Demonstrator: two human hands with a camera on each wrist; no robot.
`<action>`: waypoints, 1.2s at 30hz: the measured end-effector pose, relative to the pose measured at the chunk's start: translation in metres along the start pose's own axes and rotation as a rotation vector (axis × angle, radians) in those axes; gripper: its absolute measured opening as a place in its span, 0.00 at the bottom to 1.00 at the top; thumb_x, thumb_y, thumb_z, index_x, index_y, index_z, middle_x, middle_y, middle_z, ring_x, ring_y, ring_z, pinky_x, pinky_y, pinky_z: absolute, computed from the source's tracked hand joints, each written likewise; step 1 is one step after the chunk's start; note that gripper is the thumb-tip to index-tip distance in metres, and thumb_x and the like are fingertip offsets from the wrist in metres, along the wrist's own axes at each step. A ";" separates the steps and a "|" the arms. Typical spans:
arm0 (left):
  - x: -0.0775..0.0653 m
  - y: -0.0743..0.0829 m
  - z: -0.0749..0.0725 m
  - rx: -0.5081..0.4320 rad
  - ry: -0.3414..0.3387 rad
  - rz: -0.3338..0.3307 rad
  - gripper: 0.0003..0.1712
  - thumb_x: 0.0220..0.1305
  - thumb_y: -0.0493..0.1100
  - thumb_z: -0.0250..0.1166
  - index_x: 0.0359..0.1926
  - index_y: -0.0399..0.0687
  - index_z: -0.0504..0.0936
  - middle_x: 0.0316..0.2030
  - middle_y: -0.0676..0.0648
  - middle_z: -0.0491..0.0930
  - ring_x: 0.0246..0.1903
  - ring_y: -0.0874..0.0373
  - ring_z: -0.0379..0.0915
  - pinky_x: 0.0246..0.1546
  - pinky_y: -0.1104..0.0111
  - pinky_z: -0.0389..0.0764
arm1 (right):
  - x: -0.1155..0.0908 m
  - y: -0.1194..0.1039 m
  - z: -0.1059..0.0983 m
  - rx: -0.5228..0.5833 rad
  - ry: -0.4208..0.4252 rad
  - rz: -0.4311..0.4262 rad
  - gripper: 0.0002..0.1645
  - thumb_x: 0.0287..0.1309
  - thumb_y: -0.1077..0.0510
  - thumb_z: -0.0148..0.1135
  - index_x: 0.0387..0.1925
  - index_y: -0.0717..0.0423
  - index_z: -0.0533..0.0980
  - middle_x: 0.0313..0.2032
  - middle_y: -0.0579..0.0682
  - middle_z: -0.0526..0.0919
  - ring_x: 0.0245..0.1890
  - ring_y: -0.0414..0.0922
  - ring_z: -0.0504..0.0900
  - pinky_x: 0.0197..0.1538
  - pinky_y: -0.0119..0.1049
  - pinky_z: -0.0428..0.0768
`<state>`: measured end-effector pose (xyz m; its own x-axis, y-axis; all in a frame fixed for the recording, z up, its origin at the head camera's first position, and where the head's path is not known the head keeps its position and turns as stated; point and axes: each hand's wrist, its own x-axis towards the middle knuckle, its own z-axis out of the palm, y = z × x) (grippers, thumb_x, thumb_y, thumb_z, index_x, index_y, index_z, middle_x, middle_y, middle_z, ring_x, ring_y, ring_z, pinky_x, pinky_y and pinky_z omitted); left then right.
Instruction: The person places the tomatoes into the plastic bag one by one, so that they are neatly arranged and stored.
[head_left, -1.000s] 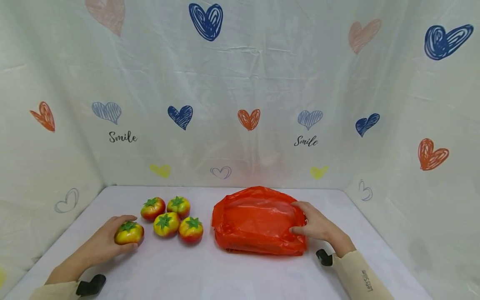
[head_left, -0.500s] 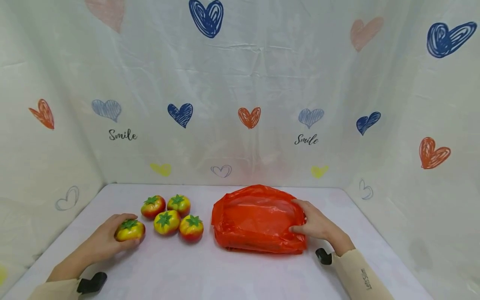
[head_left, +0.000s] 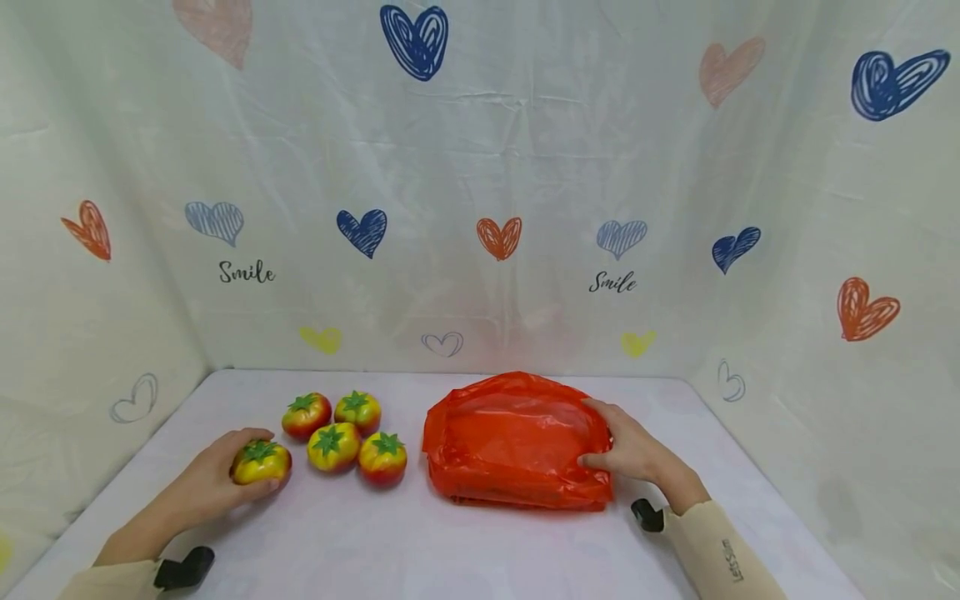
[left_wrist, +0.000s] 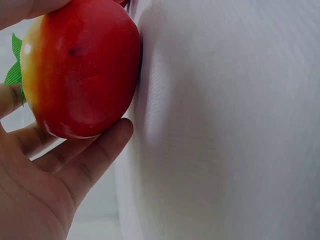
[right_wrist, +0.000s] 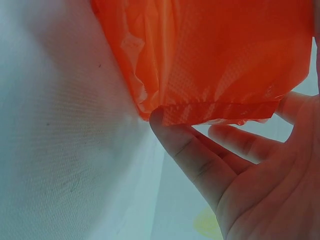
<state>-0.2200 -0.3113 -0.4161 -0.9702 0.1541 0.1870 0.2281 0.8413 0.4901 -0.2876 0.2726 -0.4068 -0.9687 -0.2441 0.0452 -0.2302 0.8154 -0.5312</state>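
Note:
At the left of the head view my left hand holds a glossy toy tomato, red below and yellow on top with a green star-shaped calyx. Its fingers wrap the far side and the thumb lies along the near side. The left wrist view shows the tomato's red underside close beside the white tabletop. My right hand grips the right end of a bulging red plastic bag, thumb nearer me and fingers on the far side. Up close, its fingertips touch the hemmed end of the bag.
Several matching toy tomatoes stand in a cluster between my left hand and the bag. The white-covered table ends at a pale curtain printed with hearts, which also closes both sides.
My left thumb has shifted slightly up over the near side of the tomato, which sits a touch further right. The right hand and bag look unchanged.

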 end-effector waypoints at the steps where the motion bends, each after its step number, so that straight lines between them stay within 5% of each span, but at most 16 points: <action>1: -0.001 0.001 0.000 -0.002 0.001 -0.002 0.41 0.49 0.55 0.73 0.58 0.38 0.69 0.52 0.33 0.71 0.46 0.41 0.69 0.46 0.39 0.72 | 0.000 0.000 0.000 0.002 -0.001 0.001 0.58 0.39 0.45 0.75 0.71 0.44 0.55 0.65 0.51 0.64 0.61 0.53 0.65 0.51 0.56 0.77; 17: 0.000 0.011 -0.003 -0.009 0.007 0.002 0.42 0.49 0.56 0.73 0.60 0.39 0.68 0.53 0.34 0.71 0.48 0.41 0.69 0.47 0.39 0.72 | -0.001 0.000 0.002 0.011 0.006 0.004 0.58 0.39 0.45 0.75 0.71 0.44 0.56 0.65 0.51 0.63 0.62 0.53 0.64 0.51 0.57 0.77; 36: 0.000 0.042 -0.008 -0.051 0.058 0.103 0.40 0.49 0.53 0.75 0.59 0.42 0.70 0.56 0.36 0.71 0.54 0.39 0.67 0.51 0.38 0.69 | -0.001 -0.001 0.001 0.014 0.006 0.003 0.59 0.38 0.44 0.76 0.71 0.44 0.56 0.65 0.50 0.63 0.62 0.53 0.64 0.50 0.55 0.78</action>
<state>-0.2099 -0.2801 -0.3888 -0.9353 0.2069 0.2872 0.3318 0.7951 0.5077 -0.2865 0.2710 -0.4073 -0.9700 -0.2383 0.0487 -0.2260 0.8086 -0.5433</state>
